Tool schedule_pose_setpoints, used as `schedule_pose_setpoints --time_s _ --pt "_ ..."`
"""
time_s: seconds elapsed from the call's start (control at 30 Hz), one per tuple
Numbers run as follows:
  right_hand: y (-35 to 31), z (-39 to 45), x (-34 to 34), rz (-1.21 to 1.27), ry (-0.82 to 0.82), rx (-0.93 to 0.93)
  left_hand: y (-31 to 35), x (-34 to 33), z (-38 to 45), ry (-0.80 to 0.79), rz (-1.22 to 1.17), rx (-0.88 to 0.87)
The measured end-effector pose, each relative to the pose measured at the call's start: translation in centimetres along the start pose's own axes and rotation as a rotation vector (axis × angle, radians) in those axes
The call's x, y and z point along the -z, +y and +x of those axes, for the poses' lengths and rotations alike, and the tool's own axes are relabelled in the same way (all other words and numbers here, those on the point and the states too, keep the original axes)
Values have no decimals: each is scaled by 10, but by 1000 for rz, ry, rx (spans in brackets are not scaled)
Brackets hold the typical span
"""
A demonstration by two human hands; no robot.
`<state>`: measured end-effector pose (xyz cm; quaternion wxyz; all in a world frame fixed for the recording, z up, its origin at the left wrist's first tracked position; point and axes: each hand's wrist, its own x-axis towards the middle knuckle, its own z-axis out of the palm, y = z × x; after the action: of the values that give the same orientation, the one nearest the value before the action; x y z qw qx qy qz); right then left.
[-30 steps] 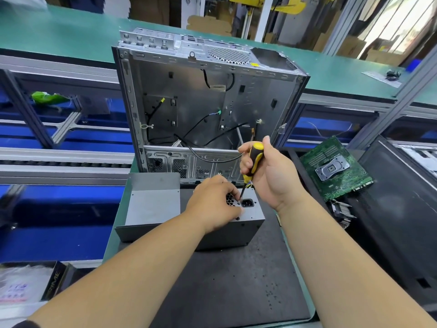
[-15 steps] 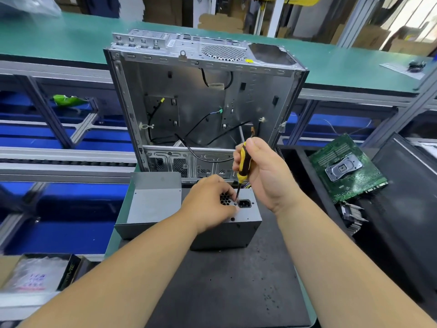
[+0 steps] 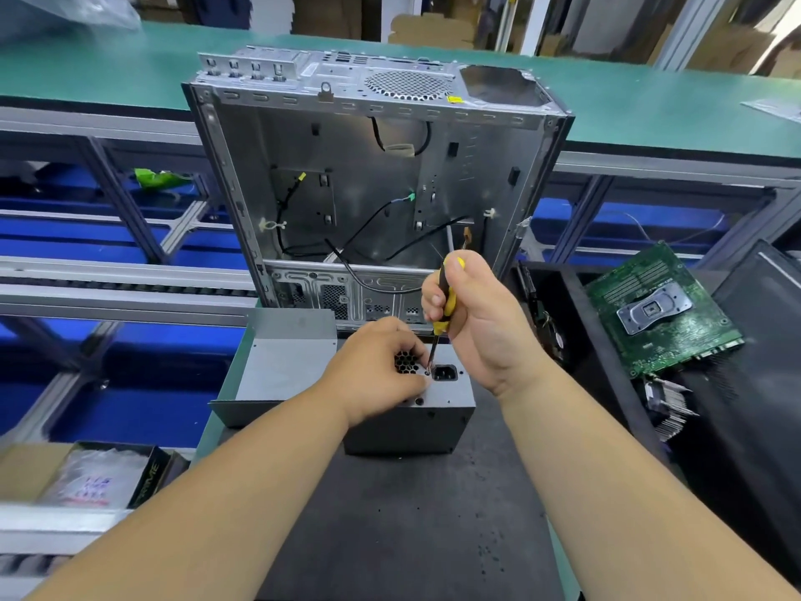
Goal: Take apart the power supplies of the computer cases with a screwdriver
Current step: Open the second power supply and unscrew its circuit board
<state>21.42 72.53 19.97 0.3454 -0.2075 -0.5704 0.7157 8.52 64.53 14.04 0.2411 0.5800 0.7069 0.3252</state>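
A grey power supply (image 3: 450,403) stands on the black mat (image 3: 411,514) with its fan grille and power socket facing up. My left hand (image 3: 375,373) rests on its top, fingers curled over the grille beside a screw. My right hand (image 3: 474,316) grips a yellow and black screwdriver (image 3: 446,305), held upright with its tip on that screw next to the socket. Behind stands an open, stripped computer case (image 3: 372,184) with loose black cables inside.
A bent grey metal cover (image 3: 281,366) lies left of the power supply. A green motherboard (image 3: 659,310) and a heatsink (image 3: 667,405) sit in a black bin at right. A green bench (image 3: 108,67) runs behind. A box with plastic bags (image 3: 86,474) is at lower left.
My right hand has twisted the screwdriver slightly and stays over the same screw. My left hand keeps its place on the power supply. My head has shifted, so the view has moved a little.
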Motion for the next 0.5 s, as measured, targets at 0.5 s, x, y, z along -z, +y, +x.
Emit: schedule_pose_setpoints --time_s 0.5 --pt "-8 7 -4 74 -9 -134 4 -1 -3 -5 1 8"
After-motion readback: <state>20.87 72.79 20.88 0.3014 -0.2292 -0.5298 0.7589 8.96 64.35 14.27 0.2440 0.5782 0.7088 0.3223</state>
